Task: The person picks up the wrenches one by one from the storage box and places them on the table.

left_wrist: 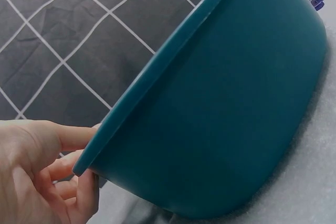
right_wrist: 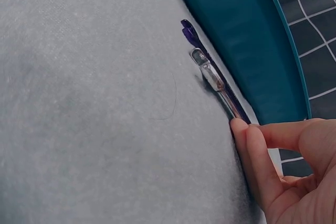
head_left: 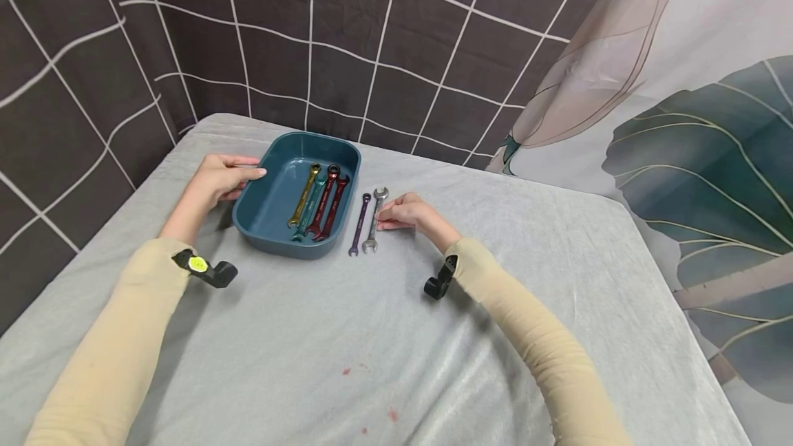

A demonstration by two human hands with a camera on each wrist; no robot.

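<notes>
Behind, a dark curtain point(head_left: 347, 12) with white grid lines is hung, and in front of it the worktop point(head_left: 279, 349) is covered in pale grey. On the worktop, a blue-green tray point(head_left: 272, 198) is placed, and its left rim is pinched by the left grip point(head_left: 217, 177).

To the right of the tray, the silver wrench point(head_left: 373, 231) is pinched by the right grip point(head_left: 407, 212), from the right side and near the middle of its length. Whether it is raised a little or is supported by the worktop cannot be told. Its long axis is directed from near to far, with the far end turned slightly to the right, so that the right wall of the tray is roughly followed. The purple wrench point(head_left: 360, 224) is laid almost parallel, just beside it, between the silver wrench and the tray. Thus the tray is found to the left of the right grip, beyond the purple wrench, and its rim is seen higher than both.

The right grip is clearly nearer to these two wrenches; the left grip is separated from them by the width of the tray. Inside, toward the right wall, a gold wrench point(head_left: 304, 196), a green wrench point(head_left: 310, 208) and two red wrenches point(head_left: 324, 202) are laid side by side, with nearly the same direction.
</notes>
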